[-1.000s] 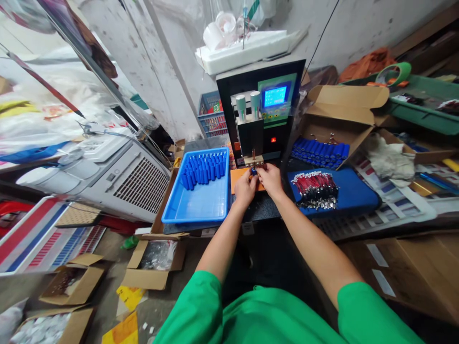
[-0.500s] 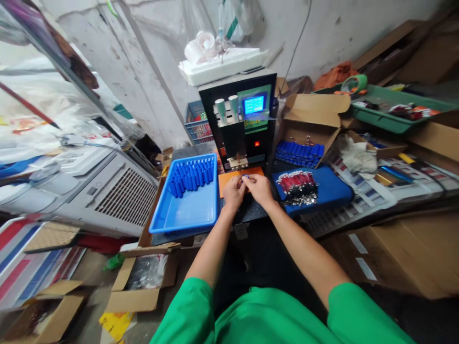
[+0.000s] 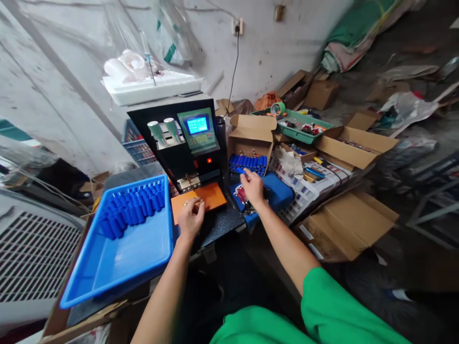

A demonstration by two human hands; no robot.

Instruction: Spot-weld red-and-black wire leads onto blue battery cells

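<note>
My right hand [image 3: 252, 187] grips a blue cylindrical battery cell [image 3: 240, 170] in front of the cardboard box [image 3: 251, 128] of similar cells. Beneath that hand, a bundle of red and black wires [image 3: 241, 194] lies on a blue pad [image 3: 279, 192], partly covered by the hand. My left hand [image 3: 191, 219] rests by the orange board [image 3: 211, 197], fingers loosely curved and apart, with nothing seen in them. Behind the board stands a black welding machine [image 3: 201, 174] with a lit screen. Left of it, a blue tray [image 3: 143, 251] holds many upright blue cells [image 3: 131, 210].
A green tray [image 3: 304, 136] with wires and tape stands beyond the box at the right. A white glove [image 3: 289, 161] lies on a pale crate. An open carton [image 3: 347, 224] sits lower right, and a grey slatted appliance [image 3: 39, 258] is at the left.
My hands have come apart from in front of the machine. The right has moved right to the box with a blue cell; the left stays by the orange board. The view has turned right.
</note>
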